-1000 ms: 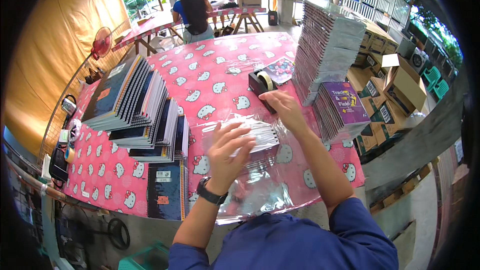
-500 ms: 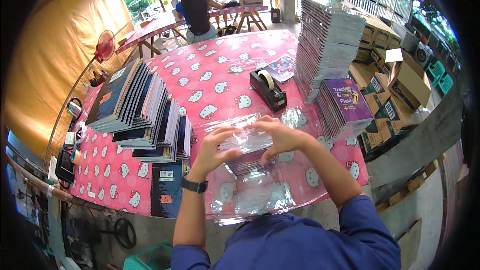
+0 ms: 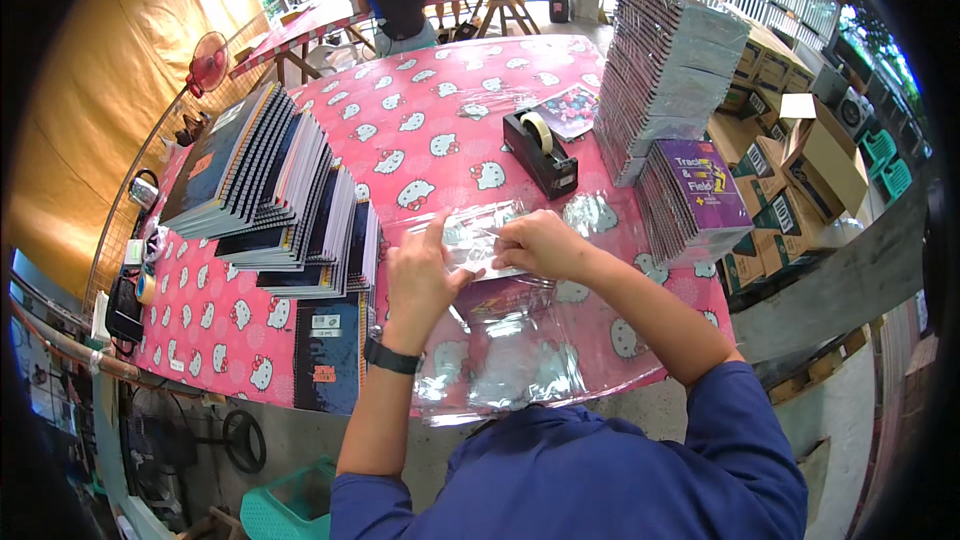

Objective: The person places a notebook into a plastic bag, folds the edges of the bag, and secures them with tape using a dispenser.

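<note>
In front of me lies a small stack of notebooks with purple covers (image 3: 495, 302), under shiny clear plastic film (image 3: 525, 365) that spreads over the near part of the table. My left hand (image 3: 418, 275), with a dark watch on its wrist, grips the stack's left end, thumb toward the middle. The fingers of my right hand (image 3: 540, 245) are pinched on the film above the stack, close to the left thumb. Beyond the hands stands a black tape dispenser (image 3: 540, 155) with a roll of clear tape. The underside of the stack is hidden.
Spiral notebooks (image 3: 250, 175) are piled at left, with a dark notebook (image 3: 328, 355) flat at the near edge. Wrapped stacks (image 3: 665, 70) and purple notebooks (image 3: 693, 202) stand at right. Cardboard boxes (image 3: 770, 165) lie beyond. A person (image 3: 397, 0) sits at a far table.
My right hand has closed from a spread pose into a pinch on the film and come nearer the left. My left hand has settled against the stack. The view has shifted slightly.
</note>
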`<state>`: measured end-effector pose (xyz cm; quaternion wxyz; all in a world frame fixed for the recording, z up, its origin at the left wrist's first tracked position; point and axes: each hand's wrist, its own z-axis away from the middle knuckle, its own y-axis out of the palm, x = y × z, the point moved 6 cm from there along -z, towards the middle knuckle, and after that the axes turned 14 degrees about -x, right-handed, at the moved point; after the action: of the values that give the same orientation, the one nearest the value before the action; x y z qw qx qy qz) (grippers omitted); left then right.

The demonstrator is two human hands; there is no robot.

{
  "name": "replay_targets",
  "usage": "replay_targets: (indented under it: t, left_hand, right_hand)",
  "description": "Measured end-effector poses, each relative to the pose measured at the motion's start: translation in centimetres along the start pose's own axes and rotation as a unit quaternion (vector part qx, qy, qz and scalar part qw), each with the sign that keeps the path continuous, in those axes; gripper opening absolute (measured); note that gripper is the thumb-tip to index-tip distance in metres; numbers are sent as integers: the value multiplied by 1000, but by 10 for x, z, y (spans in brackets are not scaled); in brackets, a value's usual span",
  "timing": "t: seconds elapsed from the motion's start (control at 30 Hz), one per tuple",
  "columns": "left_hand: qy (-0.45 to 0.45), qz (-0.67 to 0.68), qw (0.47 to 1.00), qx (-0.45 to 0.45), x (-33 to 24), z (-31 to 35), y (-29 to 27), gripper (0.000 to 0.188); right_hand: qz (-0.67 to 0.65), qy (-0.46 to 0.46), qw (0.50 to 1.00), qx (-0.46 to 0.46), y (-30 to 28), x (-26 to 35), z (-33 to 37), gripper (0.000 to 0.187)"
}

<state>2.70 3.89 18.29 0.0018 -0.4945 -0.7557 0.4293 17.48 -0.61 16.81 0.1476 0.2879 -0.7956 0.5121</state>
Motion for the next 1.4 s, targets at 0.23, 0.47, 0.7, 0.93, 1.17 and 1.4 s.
replay_targets:
  t: [0.23,0.47,0.7,0.93,1.17,1.4]
  left_hand:
    - [-184,229,955,46,55,-1,32,30]
    - [92,-36,995,-30,-59,33,21,67]
    - [48,-95,991,79,-57,50,39,81]
    - [28,-85,991,96,-59,45,42,84]
    - [16,-115,987,115,-56,44,38,82]
    - [15,-99,988,116,-58,44,33,89]
  right_hand:
    - [-141,143,959,201,30,-41,-55,38]
    - [-261,185,930,181,72,-90,-49,21]
    - [-55,205,932,-293,-13,-198,-43,18]
    - [-96,443,864,-222,-1,-324,-23,26]
    - [-299,462,779,-298,20,-289,57,17]
    - [-678,202,705,51,24,-118,-54,11]
